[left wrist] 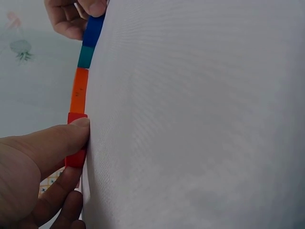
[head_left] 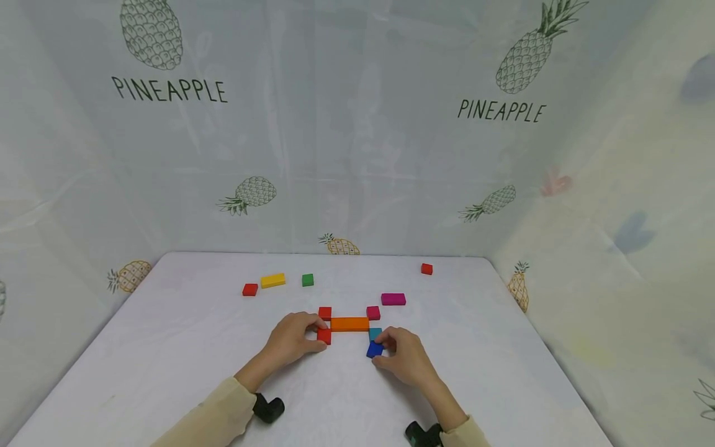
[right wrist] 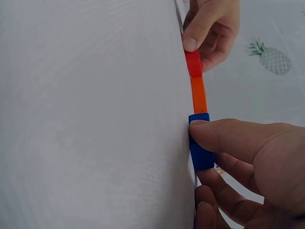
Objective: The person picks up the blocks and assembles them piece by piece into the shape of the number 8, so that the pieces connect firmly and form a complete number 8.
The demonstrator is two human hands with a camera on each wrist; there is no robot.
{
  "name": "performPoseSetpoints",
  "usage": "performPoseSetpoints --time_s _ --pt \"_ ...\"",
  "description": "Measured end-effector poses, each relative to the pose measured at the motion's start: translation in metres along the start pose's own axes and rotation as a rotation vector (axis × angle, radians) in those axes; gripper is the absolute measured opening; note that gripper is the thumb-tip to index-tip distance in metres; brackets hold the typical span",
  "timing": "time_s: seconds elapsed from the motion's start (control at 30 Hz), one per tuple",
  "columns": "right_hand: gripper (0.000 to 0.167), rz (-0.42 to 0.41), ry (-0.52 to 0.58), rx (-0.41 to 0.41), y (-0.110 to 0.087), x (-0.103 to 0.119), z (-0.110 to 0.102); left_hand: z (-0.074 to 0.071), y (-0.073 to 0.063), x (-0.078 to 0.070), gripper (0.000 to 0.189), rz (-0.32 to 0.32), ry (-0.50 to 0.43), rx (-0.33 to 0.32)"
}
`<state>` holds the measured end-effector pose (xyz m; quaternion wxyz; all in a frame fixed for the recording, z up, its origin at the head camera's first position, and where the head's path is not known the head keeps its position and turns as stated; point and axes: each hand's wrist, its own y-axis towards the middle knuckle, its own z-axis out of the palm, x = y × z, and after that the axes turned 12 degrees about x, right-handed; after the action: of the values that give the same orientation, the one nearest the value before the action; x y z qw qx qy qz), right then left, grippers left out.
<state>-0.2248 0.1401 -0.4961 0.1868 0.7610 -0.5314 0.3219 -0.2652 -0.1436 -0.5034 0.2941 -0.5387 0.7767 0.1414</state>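
Observation:
My left hand [head_left: 292,338] pinches a red block [head_left: 324,336] between thumb and fingers at the left end of a long orange block [head_left: 349,325]. Another red block [head_left: 325,313] sits just behind that one. At the orange block's right end are a pink block [head_left: 373,313] and a teal block [head_left: 375,334]. A dark blue block [head_left: 375,349], slightly turned, lies in front of the teal one, and my right hand [head_left: 406,357] pinches it. In the right wrist view the thumb presses the near face of the blue block [right wrist: 202,143].
Farther back lie a red block [head_left: 250,290], a yellow block [head_left: 273,280], a green block [head_left: 308,280], a magenta block [head_left: 393,299] and another red block [head_left: 427,269]. The white table [head_left: 184,347] meets a pineapple-print curtain [head_left: 357,155] at its back edge.

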Motion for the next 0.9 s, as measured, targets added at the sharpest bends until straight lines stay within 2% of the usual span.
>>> performPoseSetpoints --time_s 0.67,0.9 --pt "0.028 -0.013 -0.005 0.0 -0.0012 -0.0012 0.0004 0.0024 0.0024 0.0012 0.033 0.006 -0.003 -0.014" --pt "0.029 -0.022 -0.001 0.003 -0.001 -0.0019 0.0 0.0001 -0.0011 -0.0007 0.035 0.002 -0.027 -0.026"
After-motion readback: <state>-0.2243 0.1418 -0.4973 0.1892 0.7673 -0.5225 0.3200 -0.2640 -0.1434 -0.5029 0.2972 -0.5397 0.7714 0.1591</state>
